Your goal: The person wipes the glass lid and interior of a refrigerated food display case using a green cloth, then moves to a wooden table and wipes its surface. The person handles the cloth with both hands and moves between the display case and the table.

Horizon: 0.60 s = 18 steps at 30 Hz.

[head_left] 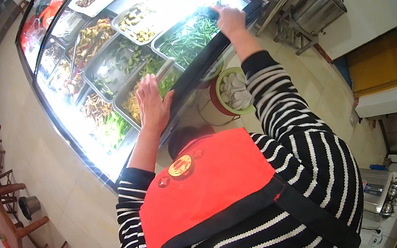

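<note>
Bean tray, upper centre: probably stiff, slick; best held by opposite rims. Right hand: grip unclear; left hand: fingers extended.

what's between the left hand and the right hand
In the head view, green beans, leafy greens and the black case edge lie between left hand and right hand.

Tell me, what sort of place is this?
Probably a small eatery or canteen: a brightly lit display case holds metal trays of cut food, a large steel pot stands nearby, and there's a wooden table across the floor.
</note>
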### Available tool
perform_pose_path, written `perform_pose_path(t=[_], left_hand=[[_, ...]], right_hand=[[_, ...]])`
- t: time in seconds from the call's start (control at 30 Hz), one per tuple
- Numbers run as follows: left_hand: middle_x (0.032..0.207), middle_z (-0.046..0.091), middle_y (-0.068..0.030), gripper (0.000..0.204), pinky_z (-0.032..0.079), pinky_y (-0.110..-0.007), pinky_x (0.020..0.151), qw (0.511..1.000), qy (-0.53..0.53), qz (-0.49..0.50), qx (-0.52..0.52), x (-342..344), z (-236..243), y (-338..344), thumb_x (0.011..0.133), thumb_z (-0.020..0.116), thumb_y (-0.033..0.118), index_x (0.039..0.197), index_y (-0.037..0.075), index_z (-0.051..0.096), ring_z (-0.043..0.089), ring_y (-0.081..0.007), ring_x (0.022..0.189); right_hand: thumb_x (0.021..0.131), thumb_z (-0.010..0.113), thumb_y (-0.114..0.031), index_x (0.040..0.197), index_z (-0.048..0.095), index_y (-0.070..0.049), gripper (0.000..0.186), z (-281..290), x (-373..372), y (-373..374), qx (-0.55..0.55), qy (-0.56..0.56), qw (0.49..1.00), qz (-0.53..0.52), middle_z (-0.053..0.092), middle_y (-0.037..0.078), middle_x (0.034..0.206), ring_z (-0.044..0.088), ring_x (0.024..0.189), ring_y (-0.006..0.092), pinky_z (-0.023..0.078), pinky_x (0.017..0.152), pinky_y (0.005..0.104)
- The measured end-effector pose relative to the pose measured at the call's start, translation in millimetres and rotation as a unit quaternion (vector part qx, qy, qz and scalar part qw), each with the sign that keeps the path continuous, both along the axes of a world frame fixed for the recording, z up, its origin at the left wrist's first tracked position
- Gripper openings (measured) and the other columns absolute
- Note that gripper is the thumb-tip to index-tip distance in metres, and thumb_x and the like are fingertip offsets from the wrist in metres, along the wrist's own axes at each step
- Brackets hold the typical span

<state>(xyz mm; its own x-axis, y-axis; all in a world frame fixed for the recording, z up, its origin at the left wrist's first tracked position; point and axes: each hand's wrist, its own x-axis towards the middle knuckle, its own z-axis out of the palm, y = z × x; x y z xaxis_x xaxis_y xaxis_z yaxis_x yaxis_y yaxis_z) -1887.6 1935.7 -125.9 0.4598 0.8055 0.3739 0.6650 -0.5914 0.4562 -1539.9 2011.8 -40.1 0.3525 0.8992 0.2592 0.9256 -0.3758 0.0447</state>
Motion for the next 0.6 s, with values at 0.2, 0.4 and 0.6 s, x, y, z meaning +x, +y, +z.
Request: perform_pose_path(t=[0.2,0.4,0.6], left_hand=[[0.156,0.039,-0.0193,0.077,0.028,-0.05,0.122,0.999,-0.023,-0.033,0.004,-14.7,-18.2,4.5,0.093,0.067,0.022,0.158,0.008,0.028,0.034,-0.0411,0.145],[0.156,0.038,-0.0199,0.076,0.027,-0.051,0.122,0.999,-0.025,-0.027,-0.016,-13.6,-14.7,3.1,0.092,0.067,0.022,0.157,0.009,0.03,0.034,-0.0412,0.146],[0.156,0.038,-0.0176,0.077,0.027,-0.049,0.122,0.999,-0.025,-0.025,-0.019,-16.2,-13.4,5.4,0.09,0.07,0.024,0.156,0.008,0.033,0.032,-0.0395,0.146]], right_hand=[[0.084,0.054,0.001,0.131,0.068,-0.037,0.062,-12.9,-48.1,-66.3,0.051,0.053,0.933,0.352,0.068,0.003,0.11,0.066,0.103,0.0281,0.05,0.093,0.0457],[0.088,0.063,-0.009,0.134,0.065,-0.037,0.054,-1.5,86.1,10.3,0.052,-0.042,0.998,0.013,0.067,0.01,0.118,0.067,0.104,0.0344,0.053,0.085,0.0508],[0.089,0.053,-0.004,0.134,0.063,-0.036,0.056,-13.2,23.9,7.7,0.042,-0.045,0.991,0.116,0.065,0.01,0.109,0.065,0.103,0.0338,0.053,0.085,0.0478]])
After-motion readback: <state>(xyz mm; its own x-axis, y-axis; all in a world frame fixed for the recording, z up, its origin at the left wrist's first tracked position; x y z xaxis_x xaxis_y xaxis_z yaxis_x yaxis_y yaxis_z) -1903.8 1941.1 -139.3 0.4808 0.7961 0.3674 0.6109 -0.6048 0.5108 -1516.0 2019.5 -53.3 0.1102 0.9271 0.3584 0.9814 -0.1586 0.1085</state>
